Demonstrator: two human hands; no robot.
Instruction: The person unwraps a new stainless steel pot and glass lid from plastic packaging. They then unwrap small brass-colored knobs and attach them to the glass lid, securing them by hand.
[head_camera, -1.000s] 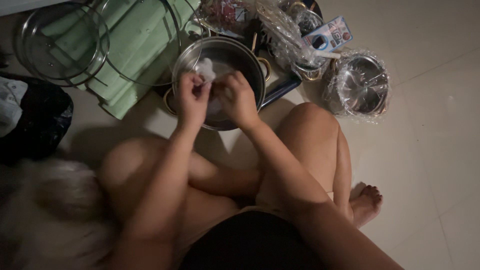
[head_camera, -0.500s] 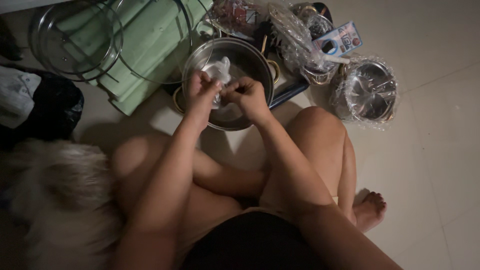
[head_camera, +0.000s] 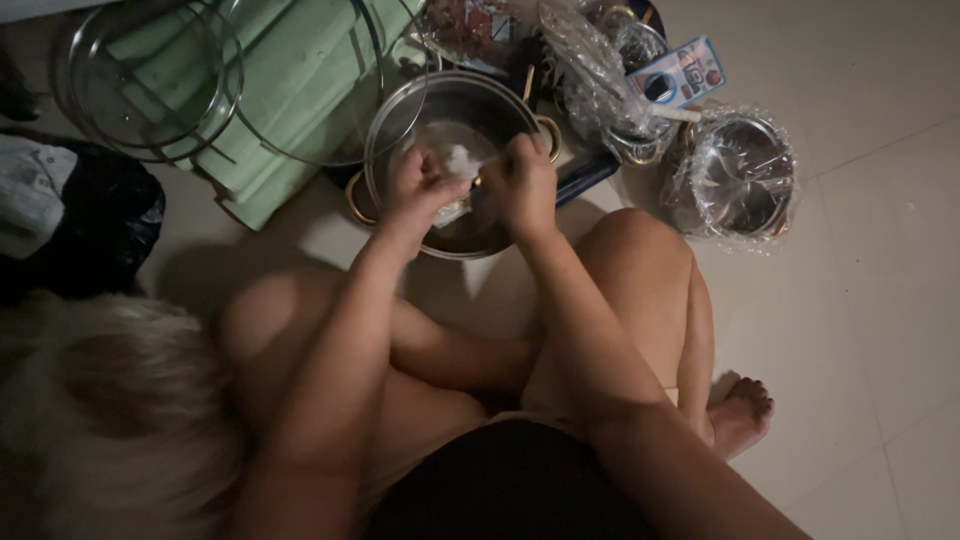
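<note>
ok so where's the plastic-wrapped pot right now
The wrapped pot sits on the tiled floor at the upper right of the head view, beyond the person's right knee and right of the open steel pot.

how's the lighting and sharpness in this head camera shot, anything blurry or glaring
Head view: dim and warm overall, with dark corners. The left hand and right hand are slightly soft over the steel pot. The pale blur at lower left is out of focus. Glare glints on the plastic-wrapped pot, and a shadow falls beside the knee.

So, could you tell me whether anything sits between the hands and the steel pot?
Nothing visible does. The left hand and right hand are already over the open steel pot, holding a pale crumpled piece between them.
</note>
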